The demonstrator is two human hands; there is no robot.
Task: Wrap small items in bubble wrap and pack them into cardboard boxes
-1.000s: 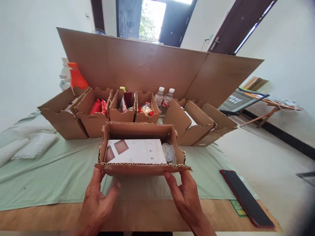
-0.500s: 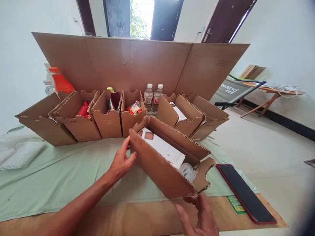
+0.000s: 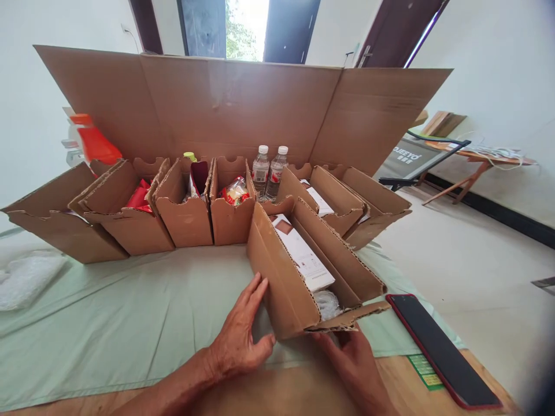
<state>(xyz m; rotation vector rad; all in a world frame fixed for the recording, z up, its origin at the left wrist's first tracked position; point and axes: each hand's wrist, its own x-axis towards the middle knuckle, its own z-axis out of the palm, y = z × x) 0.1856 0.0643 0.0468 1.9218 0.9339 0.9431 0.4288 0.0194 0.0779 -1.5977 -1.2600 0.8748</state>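
An open-topped cardboard bin (image 3: 281, 294) stands at an angle on the green cloth, its near end towards me. Inside it lie a white box (image 3: 306, 257) and, nearer me, some clear crumpled plastic (image 3: 327, 304). My left hand (image 3: 238, 338) is open, its fingertips against the bin's left side and its thumb spread apart. At the near end, my right hand (image 3: 353, 361) grips the bin low down, under the out-tilted front flap (image 3: 351, 316), which partly hides its fingers.
Behind stands a row of cardboard bins (image 3: 184, 222) holding packets and boxes, with two water bottles (image 3: 275, 173) among them. A tall cardboard panel (image 3: 234, 110) backs them. A phone (image 3: 442, 349) lies at right, bubble wrap (image 3: 32, 277) at left.
The bin has swung so that it points more directly away from me, and sits slightly further right. My left hand slid nearer along its side; my right hand came up against its near end.
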